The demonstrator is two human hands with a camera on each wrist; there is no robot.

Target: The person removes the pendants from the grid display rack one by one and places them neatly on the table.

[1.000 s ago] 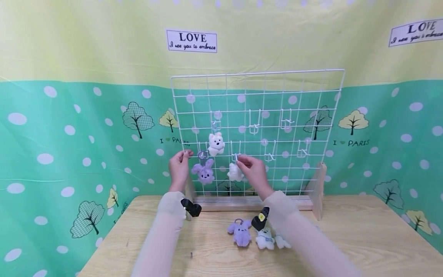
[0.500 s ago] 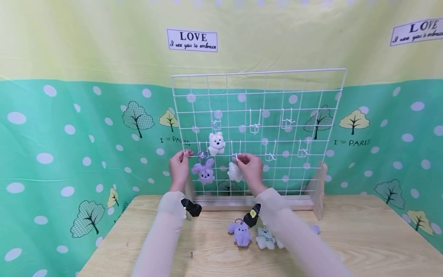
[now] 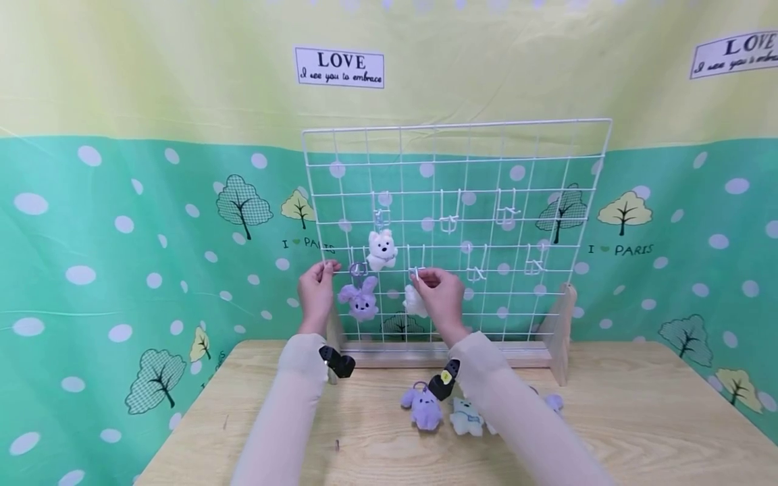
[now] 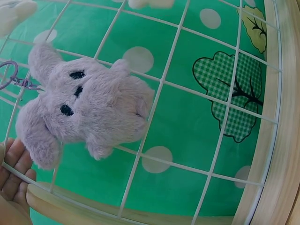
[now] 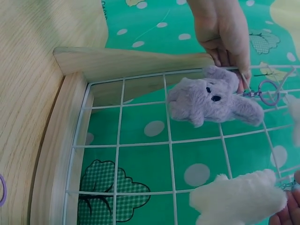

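Observation:
At the left edge of a white wire grid rack [image 3: 456, 124], my left hand [image 3: 316, 297] grips the side wire. My right hand [image 3: 445, 300] pinches the top of a white plush keychain [image 5: 236, 199] at a lower-row hook [image 3: 416, 271]; the fingers hide its ring. The plush hangs below them with its back outward. Between my hands, a purple plush rabbit keychain [image 3: 362, 302] hangs by its ring from another hook; it fills much of the left wrist view. Above it a white plush dog keychain [image 3: 382, 250] hangs on an upper hook.
Several hooks, such as one at upper middle [image 3: 449, 221], carry nothing. On the wooden table [image 3: 638, 412] lie a purple rabbit [image 3: 427, 408], a white dog [image 3: 467, 417] and another purple plush [image 3: 554, 403], partly behind my right sleeve. Wooden feet [image 3: 564, 334] support the rack.
My right hand has shifted slightly left and closer to the hook with the white plush keychain, now covering more of it. My left hand has stayed on the rack's edge.

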